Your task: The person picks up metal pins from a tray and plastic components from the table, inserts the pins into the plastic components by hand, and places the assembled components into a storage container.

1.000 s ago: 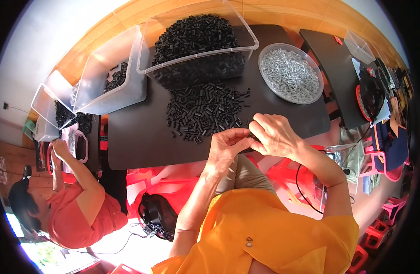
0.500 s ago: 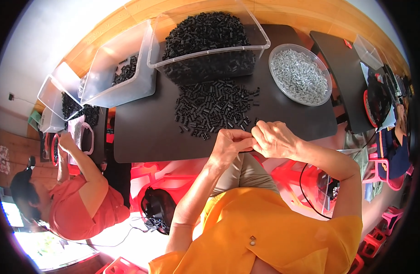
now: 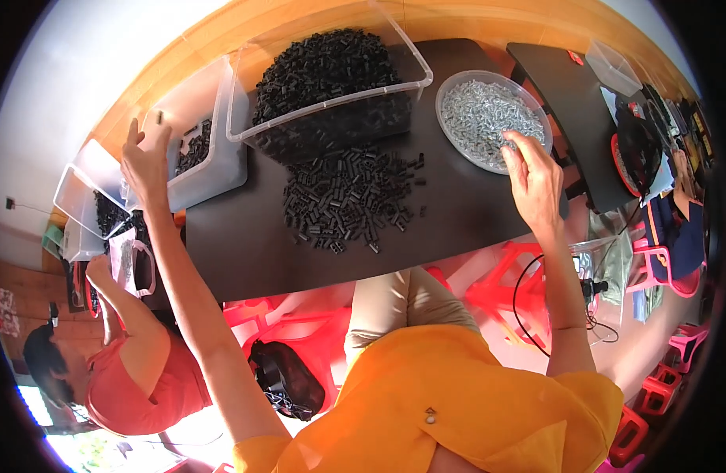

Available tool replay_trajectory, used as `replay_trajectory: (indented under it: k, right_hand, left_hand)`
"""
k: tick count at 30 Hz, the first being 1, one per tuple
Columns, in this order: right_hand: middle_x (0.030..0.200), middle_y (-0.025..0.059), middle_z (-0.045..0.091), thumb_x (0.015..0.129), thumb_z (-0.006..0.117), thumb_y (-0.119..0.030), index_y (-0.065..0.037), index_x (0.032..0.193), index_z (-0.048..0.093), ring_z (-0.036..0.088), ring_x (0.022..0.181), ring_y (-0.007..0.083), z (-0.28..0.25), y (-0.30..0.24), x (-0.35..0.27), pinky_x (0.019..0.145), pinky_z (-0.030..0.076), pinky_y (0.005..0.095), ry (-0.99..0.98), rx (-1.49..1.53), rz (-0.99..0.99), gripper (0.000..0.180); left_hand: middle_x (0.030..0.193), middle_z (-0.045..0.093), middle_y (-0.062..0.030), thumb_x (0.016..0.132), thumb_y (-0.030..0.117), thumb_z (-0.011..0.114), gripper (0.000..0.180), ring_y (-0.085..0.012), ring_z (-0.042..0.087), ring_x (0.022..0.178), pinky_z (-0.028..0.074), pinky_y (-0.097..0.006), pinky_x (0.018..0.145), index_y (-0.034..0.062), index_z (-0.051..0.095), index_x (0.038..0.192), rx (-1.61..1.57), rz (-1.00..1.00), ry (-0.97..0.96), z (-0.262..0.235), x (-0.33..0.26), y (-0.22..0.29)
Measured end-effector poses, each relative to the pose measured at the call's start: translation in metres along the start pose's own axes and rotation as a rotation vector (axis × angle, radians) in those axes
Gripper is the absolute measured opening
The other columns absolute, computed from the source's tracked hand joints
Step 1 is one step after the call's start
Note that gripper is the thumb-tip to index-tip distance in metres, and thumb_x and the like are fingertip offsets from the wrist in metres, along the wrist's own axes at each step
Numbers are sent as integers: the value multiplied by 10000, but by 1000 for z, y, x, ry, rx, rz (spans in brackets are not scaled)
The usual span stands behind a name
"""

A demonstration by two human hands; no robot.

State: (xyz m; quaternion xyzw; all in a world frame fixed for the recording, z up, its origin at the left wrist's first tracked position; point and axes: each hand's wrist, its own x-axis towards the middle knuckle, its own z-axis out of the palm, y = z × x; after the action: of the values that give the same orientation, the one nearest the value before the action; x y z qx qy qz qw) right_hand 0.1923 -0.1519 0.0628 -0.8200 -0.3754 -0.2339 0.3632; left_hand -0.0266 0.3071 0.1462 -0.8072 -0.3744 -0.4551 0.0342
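A co-worker in a red top (image 3: 146,382) is sitting at the left, and a black bag (image 3: 288,377) is resting on a red stool. A second dark table (image 3: 556,118) is standing to the right. On the near table (image 3: 237,248), a loose pile of black pieces (image 3: 347,197) is lying between the person's hands, and the left hand (image 3: 148,167) is blocking part of the left bin (image 3: 227,142).

Half a second ago both hands were meeting in front of the pile; now they are reaching well apart. The left is spreading its fingers over that bin, a small dark piece (image 3: 158,117) showing just beside the fingertips. The right hand (image 3: 535,180) is curling its fingertips at the round bowl (image 3: 444,130); whether it is gripping anything cannot be told.

The bowl is holding small silvery pieces (image 3: 489,110), the large clear bin (image 3: 331,103) is holding a heap of black pieces, and the left bin is holding fewer.
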Motion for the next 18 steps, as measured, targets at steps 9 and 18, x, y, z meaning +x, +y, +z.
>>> replay_trajectory:
  k: [9, 18]
  right_hand:
    - [760, 138, 605, 766, 635, -38, -25, 845, 640, 605, 672, 294, 33, 67, 11, 616, 472, 377, -216, -16, 111, 80]
    - [673, 206, 595, 720, 572, -39, 12, 737, 630, 609, 701, 365, 67, 93, 31, 648, 470, 422, -510, -20, 133, 79]
  left_hand:
    - [780, 676, -107, 752, 28, 684, 199, -122, 638, 677, 505, -243, 619, 5, 678, 950, -803, 206, -730, 39, -173, 180]
    - [808, 632, -141, 667, 36, 701, 173, -297, 630, 741, 508, -376, 694, 14, 677, 837, -600, 286, -791, 123, -211, 244]
